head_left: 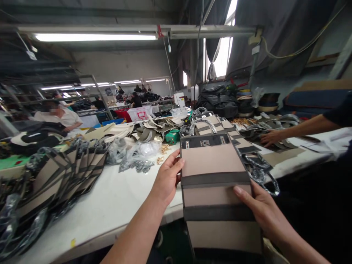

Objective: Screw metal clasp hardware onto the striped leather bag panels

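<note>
A long beige and dark-striped bag panel (pixel 214 161) hangs over the table's front edge, with metal fittings on the dark band at its top. My left hand (pixel 167 178) grips its left edge near the top, thumb on the front. Lower on the right edge, my right hand (pixel 261 203) is closed round the panel, its thumb on the front face and its other fingers mostly behind. A plastic-wrapped handle (pixel 205 124) stands just beyond the panel's top. Similar striped pieces (pixel 242 141) lie behind it to the right.
Stacked striped panels (pixel 68 172) with wrapped handles cover the left of the white table (pixel 121 205). Plastic-wrapped parts (pixel 140 154) and a green box (pixel 172 136) lie mid-table. At right, another person's hand (pixel 272 137) touches dark pieces. A person (pixel 63 117) sits at far left.
</note>
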{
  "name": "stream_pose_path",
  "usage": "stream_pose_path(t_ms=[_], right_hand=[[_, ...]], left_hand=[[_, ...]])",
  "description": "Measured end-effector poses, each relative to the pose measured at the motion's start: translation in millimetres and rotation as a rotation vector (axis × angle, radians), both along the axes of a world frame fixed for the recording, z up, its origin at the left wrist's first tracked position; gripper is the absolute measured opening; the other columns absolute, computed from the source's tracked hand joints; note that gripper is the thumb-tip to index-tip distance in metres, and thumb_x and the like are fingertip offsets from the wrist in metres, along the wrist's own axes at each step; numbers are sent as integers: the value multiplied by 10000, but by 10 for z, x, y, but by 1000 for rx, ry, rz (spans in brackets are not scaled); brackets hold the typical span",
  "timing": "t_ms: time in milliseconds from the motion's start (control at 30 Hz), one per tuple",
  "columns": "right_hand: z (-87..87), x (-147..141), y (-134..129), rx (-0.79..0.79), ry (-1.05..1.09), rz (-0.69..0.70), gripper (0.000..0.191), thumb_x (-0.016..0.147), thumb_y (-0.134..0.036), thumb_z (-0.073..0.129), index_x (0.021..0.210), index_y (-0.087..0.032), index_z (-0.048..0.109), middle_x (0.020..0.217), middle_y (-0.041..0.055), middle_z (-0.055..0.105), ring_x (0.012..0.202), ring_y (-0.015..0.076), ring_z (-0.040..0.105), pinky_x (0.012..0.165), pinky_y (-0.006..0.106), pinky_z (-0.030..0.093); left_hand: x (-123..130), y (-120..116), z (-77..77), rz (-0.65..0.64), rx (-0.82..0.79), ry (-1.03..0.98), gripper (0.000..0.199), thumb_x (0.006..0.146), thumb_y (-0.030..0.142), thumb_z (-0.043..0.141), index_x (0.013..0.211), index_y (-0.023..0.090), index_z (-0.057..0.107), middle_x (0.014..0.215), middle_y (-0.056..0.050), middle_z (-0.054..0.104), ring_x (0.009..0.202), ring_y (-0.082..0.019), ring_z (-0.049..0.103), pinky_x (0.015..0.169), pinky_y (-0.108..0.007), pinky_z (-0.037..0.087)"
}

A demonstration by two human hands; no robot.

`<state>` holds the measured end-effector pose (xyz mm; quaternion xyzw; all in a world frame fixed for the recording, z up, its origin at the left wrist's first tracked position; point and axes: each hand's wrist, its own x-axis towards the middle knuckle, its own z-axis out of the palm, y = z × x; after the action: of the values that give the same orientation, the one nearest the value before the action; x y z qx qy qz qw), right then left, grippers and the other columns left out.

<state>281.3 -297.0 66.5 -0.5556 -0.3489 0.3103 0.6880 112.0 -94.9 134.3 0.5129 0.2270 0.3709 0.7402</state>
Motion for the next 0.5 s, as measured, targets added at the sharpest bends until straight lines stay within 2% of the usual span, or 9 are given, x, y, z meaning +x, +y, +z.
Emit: stream_pose_path(t_ms=[267,400,500], right_hand=[[92,208,35,-34,-15,-6,593,927,-532,661,1462,-296,561,1353,127,677,1280,368,613,1055,506,532],[211,316,54,-66,-50,-25,574,938,-552,644,1439,-279,587,1280,119,718,1198,352,670,1018,479,562],[373,379,34,-99,-63,-25,611,921,-550,672,1450,-260,572,1239,100,739,1061,328,732,882,430,629]], left_hand=[[157,33,-31,29,-25,-27,637,733,331,842,1338,300,646,1104,-24,728,722,-115,637,534,-179,490],[236,-8,-86,-1,-63,-17,684,723,338,841,1369,302,619,1139,-35,712,761,-132,655,531,-188,500],[311,-62,-171,-30,-83,49,743,735,368,833,1424,282,569,1141,-59,709,814,-160,676,554,-215,536]])
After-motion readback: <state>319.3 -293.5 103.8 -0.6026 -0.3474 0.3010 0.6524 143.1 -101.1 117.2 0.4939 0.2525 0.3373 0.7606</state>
